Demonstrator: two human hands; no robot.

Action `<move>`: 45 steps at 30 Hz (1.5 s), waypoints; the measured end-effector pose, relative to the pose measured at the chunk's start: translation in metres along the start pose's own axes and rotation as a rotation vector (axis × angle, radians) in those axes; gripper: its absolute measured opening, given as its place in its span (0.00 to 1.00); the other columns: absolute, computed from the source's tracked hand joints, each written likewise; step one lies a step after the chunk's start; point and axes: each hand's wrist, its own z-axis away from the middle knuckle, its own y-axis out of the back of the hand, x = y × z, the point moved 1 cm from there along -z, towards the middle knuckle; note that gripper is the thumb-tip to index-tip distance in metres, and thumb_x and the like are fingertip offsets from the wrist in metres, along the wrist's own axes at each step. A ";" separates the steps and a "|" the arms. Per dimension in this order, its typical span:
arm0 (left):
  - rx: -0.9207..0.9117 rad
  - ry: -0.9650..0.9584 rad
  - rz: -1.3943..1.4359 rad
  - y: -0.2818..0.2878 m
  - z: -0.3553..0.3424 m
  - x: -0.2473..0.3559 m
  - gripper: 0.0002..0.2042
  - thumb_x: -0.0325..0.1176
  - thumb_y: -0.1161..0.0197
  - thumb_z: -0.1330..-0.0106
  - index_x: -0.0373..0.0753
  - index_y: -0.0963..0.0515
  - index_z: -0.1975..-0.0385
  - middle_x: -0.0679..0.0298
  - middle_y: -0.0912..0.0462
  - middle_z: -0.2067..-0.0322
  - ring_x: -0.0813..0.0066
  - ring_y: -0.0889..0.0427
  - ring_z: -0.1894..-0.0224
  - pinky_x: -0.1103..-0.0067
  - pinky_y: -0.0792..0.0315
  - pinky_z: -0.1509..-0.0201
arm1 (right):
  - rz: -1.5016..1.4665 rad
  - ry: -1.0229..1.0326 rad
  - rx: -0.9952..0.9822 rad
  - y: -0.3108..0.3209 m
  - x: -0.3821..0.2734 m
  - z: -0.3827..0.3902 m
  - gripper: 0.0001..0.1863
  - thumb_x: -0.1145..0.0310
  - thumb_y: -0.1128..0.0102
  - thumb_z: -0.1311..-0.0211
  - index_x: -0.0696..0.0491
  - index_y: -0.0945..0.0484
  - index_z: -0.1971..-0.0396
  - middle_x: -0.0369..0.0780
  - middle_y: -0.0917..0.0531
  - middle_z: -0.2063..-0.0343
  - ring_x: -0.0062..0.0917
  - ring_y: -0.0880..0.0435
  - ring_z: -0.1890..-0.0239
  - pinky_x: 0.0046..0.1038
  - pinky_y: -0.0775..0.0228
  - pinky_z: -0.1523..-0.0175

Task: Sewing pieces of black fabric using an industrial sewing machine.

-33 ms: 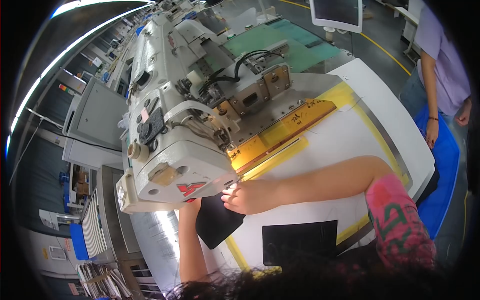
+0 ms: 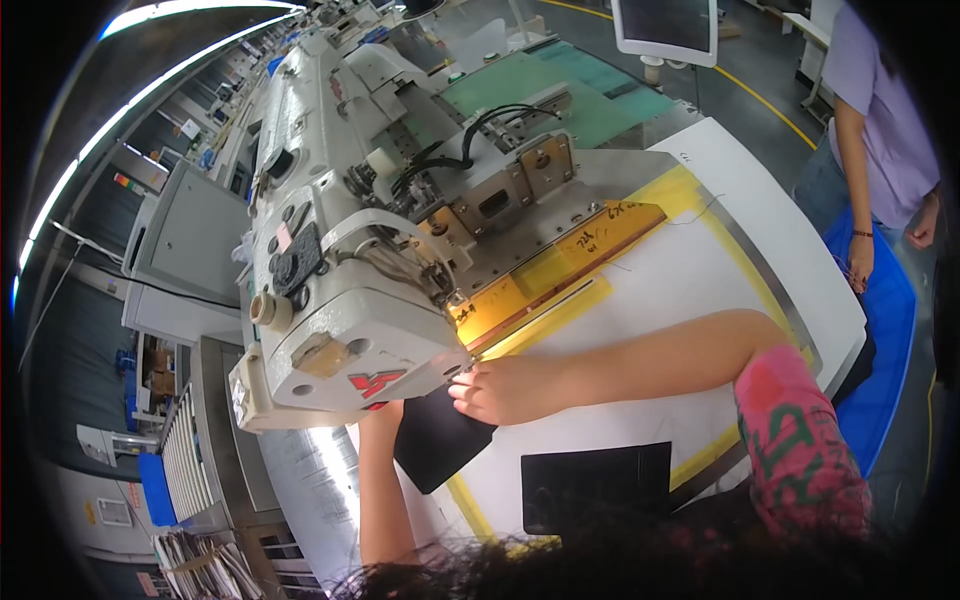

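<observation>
A black fabric piece (image 2: 437, 448) lies on the white work plate (image 2: 640, 330), partly beneath the white sewing machine head (image 2: 370, 330). My right hand (image 2: 508, 390) rests at its upper right edge, fingers bent together and closed on the cloth close to the needle area. Of my left hand (image 2: 382, 418) only the wrist end shows at the left edge of the same piece; the machine head hides its fingers. A second black piece (image 2: 597, 488), roughly rectangular, lies apart, nearer to me. Beyond my right hand runs an amber clamp strip (image 2: 560, 262) with handwriting.
Yellow tape (image 2: 735, 455) borders the white plate. A green table top (image 2: 560, 90) and a monitor (image 2: 667, 25) stand behind. At the right, a person in a lilac shirt (image 2: 880, 130) is beside a blue bin (image 2: 885, 350). Grey cabinets (image 2: 190, 240) stand left.
The whole view has shifted very slightly. Both hands and the black fabric piece keep practically the same places.
</observation>
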 end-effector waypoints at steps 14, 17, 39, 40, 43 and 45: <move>-0.261 -0.302 0.232 -0.018 0.007 0.144 0.31 0.46 0.38 0.42 0.38 0.32 0.40 0.54 0.40 0.34 0.52 0.46 0.30 0.58 0.52 0.30 | -0.313 -0.527 -0.319 0.077 0.012 0.125 0.32 0.55 0.50 0.35 0.62 0.38 0.38 0.49 0.36 0.36 0.36 0.42 0.31 0.41 0.53 0.30; 0.224 -0.556 -0.017 -0.054 -0.009 0.142 0.34 0.56 0.48 0.37 0.34 0.34 0.40 0.46 0.39 0.36 0.43 0.41 0.34 0.50 0.50 0.33 | -0.154 -0.478 -0.200 0.063 0.020 0.126 0.34 0.51 0.51 0.35 0.62 0.39 0.38 0.49 0.39 0.35 0.38 0.44 0.30 0.43 0.56 0.29; 0.268 -0.431 -0.012 -0.085 -0.029 0.146 0.35 0.61 0.53 0.38 0.37 0.32 0.41 0.46 0.34 0.39 0.46 0.36 0.36 0.54 0.44 0.35 | -0.018 -0.478 -0.124 0.021 0.023 0.153 0.34 0.48 0.56 0.32 0.61 0.42 0.37 0.50 0.42 0.34 0.39 0.45 0.30 0.43 0.53 0.31; 0.273 -0.429 -0.018 -0.086 -0.028 0.146 0.35 0.61 0.53 0.38 0.37 0.32 0.41 0.46 0.34 0.39 0.46 0.35 0.37 0.54 0.44 0.35 | 0.014 -0.482 -0.106 0.021 0.023 0.153 0.34 0.48 0.56 0.32 0.61 0.42 0.37 0.50 0.42 0.34 0.39 0.45 0.30 0.43 0.53 0.31; 0.296 -0.427 -0.030 -0.094 -0.026 0.141 0.35 0.62 0.53 0.38 0.38 0.31 0.41 0.46 0.33 0.39 0.47 0.35 0.37 0.55 0.43 0.35 | 0.017 -0.491 -0.118 0.018 0.022 0.153 0.35 0.47 0.56 0.32 0.60 0.42 0.37 0.50 0.41 0.34 0.38 0.46 0.30 0.42 0.53 0.31; 0.309 -0.424 -0.041 -0.104 -0.023 0.136 0.35 0.62 0.54 0.38 0.38 0.31 0.41 0.47 0.33 0.39 0.48 0.34 0.37 0.55 0.43 0.35 | -0.081 -0.516 -0.190 0.018 0.021 0.152 0.35 0.47 0.56 0.33 0.60 0.41 0.37 0.49 0.41 0.34 0.38 0.46 0.30 0.42 0.53 0.30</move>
